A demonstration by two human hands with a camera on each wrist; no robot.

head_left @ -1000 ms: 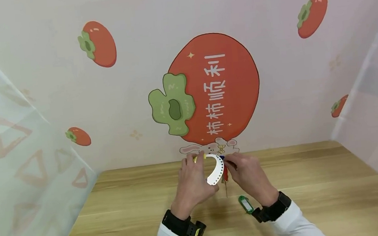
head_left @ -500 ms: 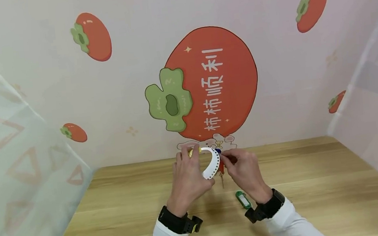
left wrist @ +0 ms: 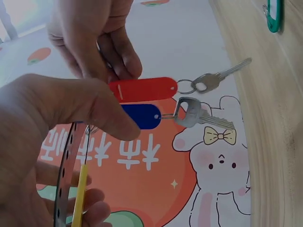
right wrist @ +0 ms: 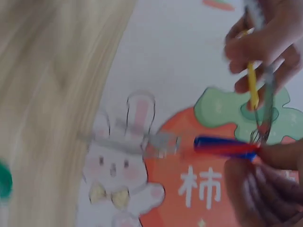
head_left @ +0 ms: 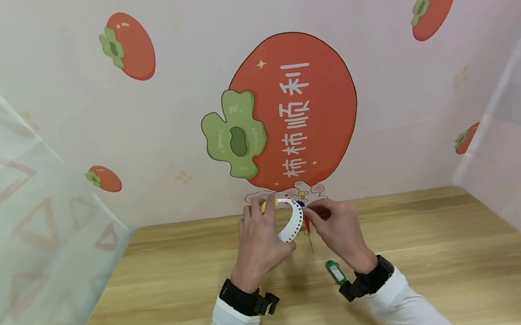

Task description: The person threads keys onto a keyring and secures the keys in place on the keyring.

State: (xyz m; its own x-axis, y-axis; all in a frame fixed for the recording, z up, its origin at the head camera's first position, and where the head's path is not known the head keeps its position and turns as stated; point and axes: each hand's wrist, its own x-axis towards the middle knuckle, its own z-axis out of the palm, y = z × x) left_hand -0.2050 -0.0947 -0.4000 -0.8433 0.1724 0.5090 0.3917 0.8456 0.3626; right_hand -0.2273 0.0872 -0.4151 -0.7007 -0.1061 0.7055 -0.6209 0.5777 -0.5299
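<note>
One key (left wrist: pixel 214 81) has swung slightly; right grip (head_left: pixel 342 228) pinches red tag (left wrist: pixel 147 89) and blue tag (left wrist: pixel 147 117), left grip (head_left: pixel 256 241) clasps white band (head_left: pixel 295 223).

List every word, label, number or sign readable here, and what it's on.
"柿柿顺利": white characters on the large red persimmon drawing.
Green plastic key tag: any writing too small to read.
Red plastic key tag, blue plastic key tag: no readable writing.

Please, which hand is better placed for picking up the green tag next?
Probably the right hand, though it pinches the red tag: the green tag lies nearer to it. The left hand holds the white perforated band.
</note>
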